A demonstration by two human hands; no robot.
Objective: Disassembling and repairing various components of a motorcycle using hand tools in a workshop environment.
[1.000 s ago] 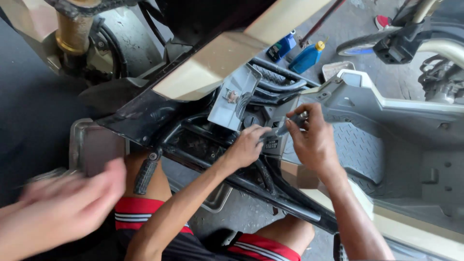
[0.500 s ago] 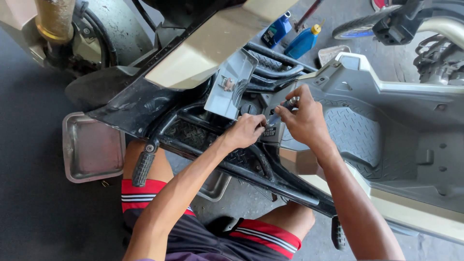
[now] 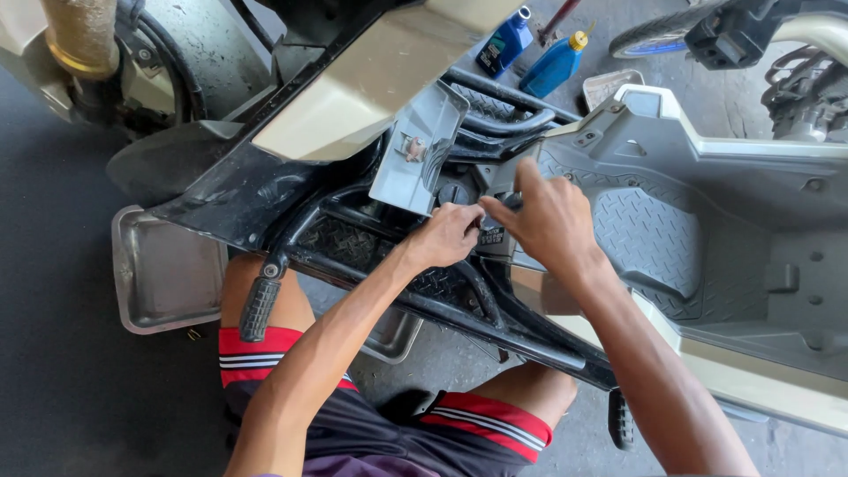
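While both hands meet over the stripped scooter frame (image 3: 459, 309), the left hand (image 3: 449, 235) is curled with its fingertips pinched on a small dark part (image 3: 491, 231) at the frame's centre, and the right hand (image 3: 548, 221) comes in from three o'clock, fingers half bent and touching the same spot; whether it truly grips anything I cannot tell, since the hands cover the piece. That small part sits just below a raised grey plastic flap (image 3: 417, 157), at twelve o'clock from the left hand, and beside the ribbed grey footboard (image 3: 645, 238) at three o'clock. A metal tray (image 3: 163, 269) lies on the floor at nine o'clock, partly under the frame, and two blue bottles (image 3: 552, 64) stand well apart at one o'clock. The likeliest trouble, as I judge it, is a small fastener or clip slipping from the fingertips and falling through the open tubing to the floor, because the tray lies off to one side rather than under the hands. The grey flap also looks propped rather than fixed, so a nudge from a knuckle could knock it onto the fingers.
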